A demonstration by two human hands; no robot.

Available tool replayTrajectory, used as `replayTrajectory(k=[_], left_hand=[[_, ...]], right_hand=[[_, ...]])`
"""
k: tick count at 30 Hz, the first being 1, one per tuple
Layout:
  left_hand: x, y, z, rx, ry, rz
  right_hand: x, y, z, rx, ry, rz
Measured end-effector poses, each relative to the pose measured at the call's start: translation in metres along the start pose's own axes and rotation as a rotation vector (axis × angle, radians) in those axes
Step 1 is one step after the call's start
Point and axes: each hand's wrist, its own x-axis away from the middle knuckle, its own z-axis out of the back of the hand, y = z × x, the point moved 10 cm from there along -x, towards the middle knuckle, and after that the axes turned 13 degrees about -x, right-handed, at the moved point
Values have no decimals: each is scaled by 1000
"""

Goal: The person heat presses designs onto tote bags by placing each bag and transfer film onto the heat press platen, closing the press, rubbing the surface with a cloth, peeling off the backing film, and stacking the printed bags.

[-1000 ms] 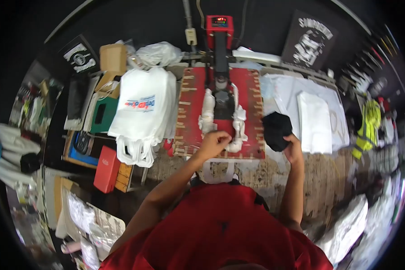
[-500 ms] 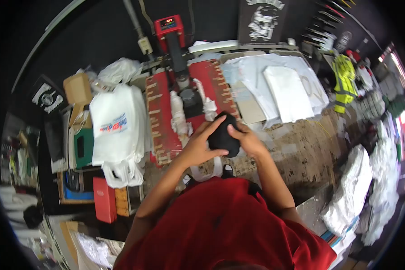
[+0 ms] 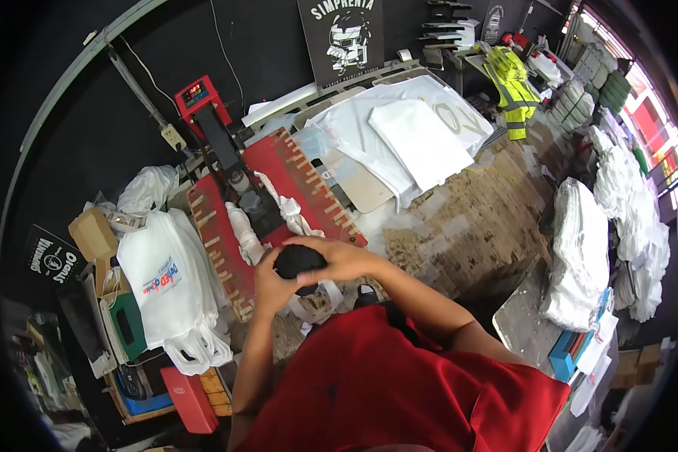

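1. Gripping a small, rounded black fabric piece (image 3: pixel 297 258) in both bare hands, with the left hand (image 3: pixel 270 288) wrapped round one side and the right hand (image 3: pixel 346 260) clamped on the other.
2. Holding it right by the near edge of the big flat red press (image 3: pixel 267 154); honestly can't tell if over that edge or just in front.
3. Can also see long white cloth-wrapped bars (image 3: pixel 288 209) on the press, plus a red digital readout box (image 3: pixel 196 93) at its back.
4. Spotting white printed carrier bags (image 3: pixel 158 279) left of the press and folded white fabric (image 3: pixel 422 143) to its right.
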Motion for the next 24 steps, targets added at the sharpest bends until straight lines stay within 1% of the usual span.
replayTrajectory(k=[2, 4, 6, 7, 8, 9, 10, 12, 13, 15, 16, 17, 19, 20, 21, 22, 23, 24], left_hand=[[0, 2, 1, -59, 32, 11], [0, -2, 5, -120, 69, 22], [-3, -2, 0, -51, -2, -7], [-2, -2, 2, -57, 1, -3], [0, 15, 0, 41, -68, 15], [3, 25, -3, 139, -125, 38], [6, 16, -9, 179, -166, 79], [4, 11, -11, 105, -114, -74], [4, 3, -14, 86, -98, -92], [4, 14, -12, 130, -127, -79], [5, 16, -12, 160, -158, -61], [9, 4, -18, 222, -170, -17], [11, 20, -10, 267, -161, 26], [12, 25, -10, 312, -180, 55], [13, 23, -14, 291, -200, 38], [13, 24, -13, 291, -189, 44], [13, 36, -12, 107, -187, -77], [15, 47, -13, -81, -186, -195]], right_hand=[[1, -9, -12, 276, -122, 188], [-3, -3, -12, 286, -99, 201], [-7, 28, -4, -40, -16, -38], [-5, 36, -1, -156, 42, -64], [-2, 44, 2, -274, 94, -94], [1, 44, 7, -231, 146, -69], [2, 45, 10, -260, 176, -57], [0, 40, 15, -199, 177, -58], [1, 39, 15, -238, 175, -67], [1, 45, 14, -347, 158, -74], [8, 60, 18, -365, 215, -187], [15, 56, 20, -328, 254, -334], [20, 53, 18, -274, 279, -486], [20, 54, 17, -395, 318, -466], [21, 55, 15, -519, 359, -446], [21, 68, 20, -515, 348, -452], [17, 88, 31, -434, 316, -443], [15, 92, 32, -411, 302, -430]])
